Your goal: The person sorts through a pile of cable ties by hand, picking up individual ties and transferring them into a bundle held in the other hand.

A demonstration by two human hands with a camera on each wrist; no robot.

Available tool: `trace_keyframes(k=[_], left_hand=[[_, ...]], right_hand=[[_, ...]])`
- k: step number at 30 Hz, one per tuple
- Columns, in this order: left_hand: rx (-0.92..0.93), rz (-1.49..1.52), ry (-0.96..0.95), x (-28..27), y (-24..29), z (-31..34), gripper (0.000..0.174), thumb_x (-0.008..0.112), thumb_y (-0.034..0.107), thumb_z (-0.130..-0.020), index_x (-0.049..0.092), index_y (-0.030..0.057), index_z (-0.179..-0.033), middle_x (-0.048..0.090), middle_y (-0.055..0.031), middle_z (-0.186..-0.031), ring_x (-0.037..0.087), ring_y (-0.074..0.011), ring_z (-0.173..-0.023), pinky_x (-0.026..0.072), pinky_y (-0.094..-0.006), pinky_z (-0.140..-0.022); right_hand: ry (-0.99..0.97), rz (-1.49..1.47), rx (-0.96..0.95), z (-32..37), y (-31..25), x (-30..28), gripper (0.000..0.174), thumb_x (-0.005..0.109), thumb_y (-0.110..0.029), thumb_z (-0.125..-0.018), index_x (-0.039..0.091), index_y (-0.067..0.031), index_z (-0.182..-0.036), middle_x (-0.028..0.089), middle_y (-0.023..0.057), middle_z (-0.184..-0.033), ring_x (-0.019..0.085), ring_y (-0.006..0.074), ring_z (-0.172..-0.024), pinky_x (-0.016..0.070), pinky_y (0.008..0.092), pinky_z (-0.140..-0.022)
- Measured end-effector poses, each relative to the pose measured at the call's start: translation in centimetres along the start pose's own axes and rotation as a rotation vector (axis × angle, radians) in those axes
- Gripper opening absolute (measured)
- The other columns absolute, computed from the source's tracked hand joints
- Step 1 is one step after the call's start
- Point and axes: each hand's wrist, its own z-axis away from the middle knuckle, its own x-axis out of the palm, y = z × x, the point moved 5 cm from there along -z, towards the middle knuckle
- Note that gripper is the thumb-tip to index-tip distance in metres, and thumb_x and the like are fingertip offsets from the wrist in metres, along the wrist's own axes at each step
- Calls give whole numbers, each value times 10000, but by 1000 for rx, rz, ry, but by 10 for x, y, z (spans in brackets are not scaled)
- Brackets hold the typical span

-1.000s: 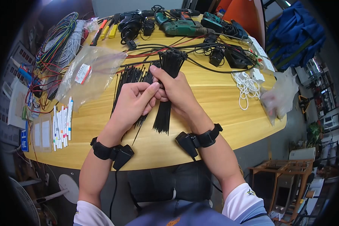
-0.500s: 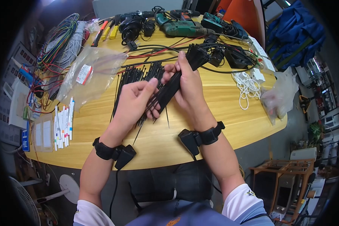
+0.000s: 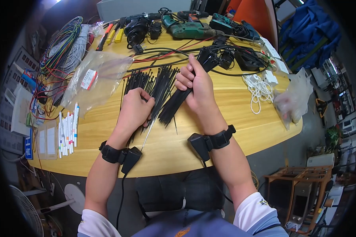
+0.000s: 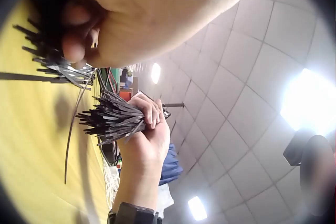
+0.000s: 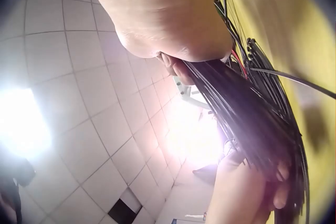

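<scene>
Near the middle of the table, my right hand (image 3: 199,89) grips a thick bundle of black cable ties (image 3: 178,104), heads up and away, tails slanting down to the left. In the left wrist view the tails of that bundle (image 4: 113,119) fan out from the fist. My left hand (image 3: 136,108) is over the loose pile of black cable ties (image 3: 160,85), its thumb and fingers curled onto some of them. The left wrist view has its fingertips (image 4: 73,50) among the ties; its palm covers part of the pile.
A clear plastic bag (image 3: 106,75) and several markers (image 3: 69,134) lie on the left, below coiled wires (image 3: 61,43). Power drills (image 3: 192,29) and black cables (image 3: 166,49) line the back. White cord (image 3: 259,91) and another plastic bag (image 3: 292,100) are at the right.
The right hand has tilted the bundle from upright to slanting and moved slightly right. My left hand has parted from the right hand and the bundle, moving left and down over the loose pile.
</scene>
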Motion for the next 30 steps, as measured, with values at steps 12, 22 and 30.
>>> trace_keyframes(k=[12, 22, 30], left_hand=[[189, 176, 218, -14, 8, 0, 108, 688, 66, -858, 646, -24, -815, 486, 81, -553, 374, 2, -508, 257, -209, -476], [278, 438, -2, -6, 22, 6, 65, 710, 53, -850, 659, 16, -834, 570, 81, -674, 469, 14, -607, 323, -172, -550], [307, 393, -103, 1, 22, 6, 92, 699, 87, -870, 657, 12, -838, 604, 40, -751, 503, -12, -646, 375, -168, -599]], right_hand=[[53, 82, 102, 4, 5, 6, 286, 634, -271, -964, 472, -127, -779, 350, -74, -578, 319, 34, -447, 267, 205, -414], [22, 139, 33, 5, 6, 8, 212, 713, -160, -903, 557, -84, -781, 438, -46, -658, 340, 33, -457, 269, 209, -423], [-16, 170, 3, 9, 1, 15, 208, 715, -117, -892, 551, -83, -768, 448, -43, -644, 356, 31, -459, 267, 208, -416]])
